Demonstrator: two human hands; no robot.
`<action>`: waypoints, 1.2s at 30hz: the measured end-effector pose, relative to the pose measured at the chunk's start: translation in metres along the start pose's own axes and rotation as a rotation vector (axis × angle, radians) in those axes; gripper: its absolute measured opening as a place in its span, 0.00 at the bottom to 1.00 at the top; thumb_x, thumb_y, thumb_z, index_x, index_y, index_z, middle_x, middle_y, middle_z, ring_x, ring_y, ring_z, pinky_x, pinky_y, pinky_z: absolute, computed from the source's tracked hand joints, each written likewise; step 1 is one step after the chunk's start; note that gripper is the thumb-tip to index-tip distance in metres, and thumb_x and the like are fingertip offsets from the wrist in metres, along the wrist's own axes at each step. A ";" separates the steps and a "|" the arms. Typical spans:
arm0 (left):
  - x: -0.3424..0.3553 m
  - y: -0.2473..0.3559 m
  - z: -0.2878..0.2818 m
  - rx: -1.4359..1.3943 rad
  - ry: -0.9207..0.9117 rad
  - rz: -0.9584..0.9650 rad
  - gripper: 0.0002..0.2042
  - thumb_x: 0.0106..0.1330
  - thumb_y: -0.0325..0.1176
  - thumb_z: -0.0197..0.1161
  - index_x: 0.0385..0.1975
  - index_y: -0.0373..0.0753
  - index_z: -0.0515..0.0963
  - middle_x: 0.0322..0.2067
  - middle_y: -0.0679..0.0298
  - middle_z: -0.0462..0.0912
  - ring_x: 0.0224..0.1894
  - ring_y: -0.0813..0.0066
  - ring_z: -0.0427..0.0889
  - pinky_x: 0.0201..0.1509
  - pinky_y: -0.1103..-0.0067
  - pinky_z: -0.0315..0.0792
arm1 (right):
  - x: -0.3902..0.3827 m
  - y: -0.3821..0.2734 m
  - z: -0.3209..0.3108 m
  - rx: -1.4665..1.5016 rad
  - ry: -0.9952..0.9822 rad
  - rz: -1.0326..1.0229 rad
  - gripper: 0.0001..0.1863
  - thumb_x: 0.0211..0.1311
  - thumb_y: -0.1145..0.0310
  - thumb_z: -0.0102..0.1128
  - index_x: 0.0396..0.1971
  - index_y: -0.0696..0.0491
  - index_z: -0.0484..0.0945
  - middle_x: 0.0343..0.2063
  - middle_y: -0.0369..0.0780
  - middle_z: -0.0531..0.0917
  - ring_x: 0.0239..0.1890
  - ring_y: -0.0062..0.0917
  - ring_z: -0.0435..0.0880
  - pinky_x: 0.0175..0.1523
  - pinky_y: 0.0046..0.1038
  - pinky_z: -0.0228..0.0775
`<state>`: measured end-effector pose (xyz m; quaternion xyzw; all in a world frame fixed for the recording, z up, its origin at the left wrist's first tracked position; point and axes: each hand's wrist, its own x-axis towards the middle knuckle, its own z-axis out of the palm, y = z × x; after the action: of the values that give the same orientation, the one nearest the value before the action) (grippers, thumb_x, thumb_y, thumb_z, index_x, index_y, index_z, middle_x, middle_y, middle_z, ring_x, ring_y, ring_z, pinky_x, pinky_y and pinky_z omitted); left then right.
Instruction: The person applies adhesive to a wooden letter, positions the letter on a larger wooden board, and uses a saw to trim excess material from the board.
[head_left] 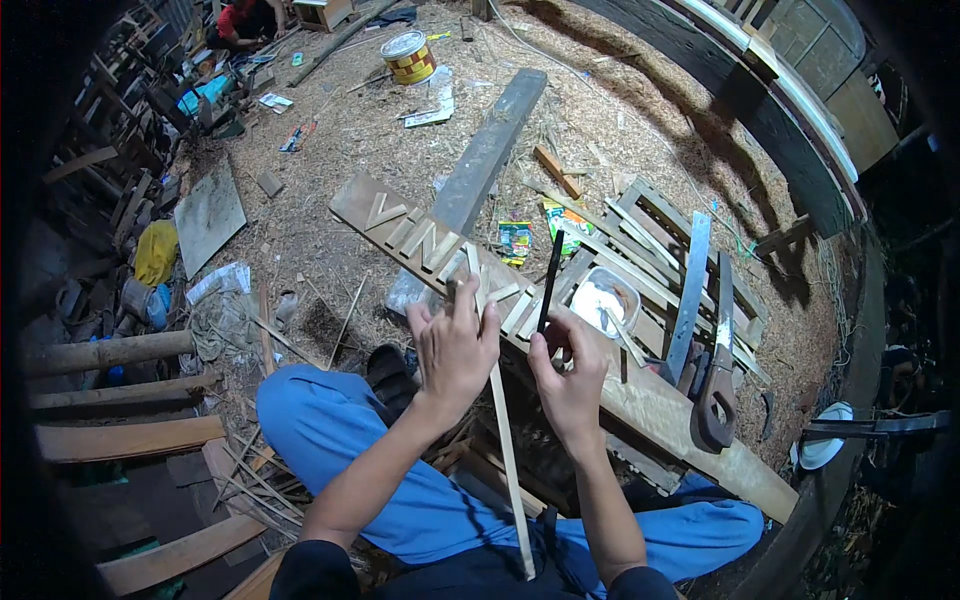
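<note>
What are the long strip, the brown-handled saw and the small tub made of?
Strip: probably bare wood, pale and matte. Saw: metal blade, by its greyish sheen; brown handle, probably wood. Tub: likely clear plastic; its thin walls look see-through.

- Trousers (325,425): plain blue, loose, creased
- Sleeves (313,573): dark, ending near the elbows
- Sandal (388,366): dark, strapped
- Left hand (452,350), right hand (572,378): bare

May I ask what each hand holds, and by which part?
Left hand: long wooden strip, near its upper end. Right hand: black object, by its lower end.
</note>
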<state>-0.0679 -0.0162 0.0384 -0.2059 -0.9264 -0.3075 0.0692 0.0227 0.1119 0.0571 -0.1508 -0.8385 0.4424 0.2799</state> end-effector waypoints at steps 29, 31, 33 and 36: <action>-0.006 -0.041 -0.020 -0.328 -0.416 0.037 0.30 0.76 0.40 0.61 0.75 0.38 0.66 0.31 0.63 0.80 0.40 0.69 0.76 0.56 0.66 0.54 | 0.010 0.005 0.030 0.042 -0.006 0.127 0.15 0.64 0.74 0.70 0.49 0.60 0.82 0.34 0.43 0.85 0.32 0.27 0.82 0.39 0.30 0.76; -0.007 -0.043 -0.019 -0.332 -0.423 0.042 0.30 0.76 0.40 0.61 0.75 0.39 0.66 0.32 0.63 0.80 0.41 0.68 0.76 0.56 0.66 0.54 | 0.011 0.004 0.032 0.049 -0.008 0.137 0.14 0.64 0.75 0.70 0.49 0.60 0.82 0.34 0.43 0.85 0.32 0.27 0.82 0.39 0.30 0.76; -0.007 -0.043 -0.016 -0.340 -0.427 0.052 0.30 0.76 0.40 0.61 0.75 0.39 0.66 0.32 0.62 0.81 0.41 0.68 0.76 0.56 0.66 0.54 | 0.014 0.006 0.032 0.036 -0.021 0.133 0.15 0.64 0.74 0.70 0.49 0.60 0.82 0.34 0.43 0.85 0.33 0.27 0.82 0.39 0.30 0.76; -0.007 -0.044 -0.015 -0.354 -0.409 0.079 0.30 0.76 0.40 0.61 0.75 0.40 0.65 0.32 0.62 0.81 0.41 0.68 0.76 0.57 0.65 0.54 | 0.014 0.008 0.034 0.061 -0.025 0.154 0.15 0.64 0.74 0.70 0.49 0.60 0.82 0.34 0.43 0.85 0.33 0.27 0.83 0.39 0.29 0.76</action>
<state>-0.0798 -0.0598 0.0250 -0.3087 -0.8442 -0.4138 -0.1442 -0.0092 0.1014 0.0401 -0.2004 -0.8141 0.4899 0.2390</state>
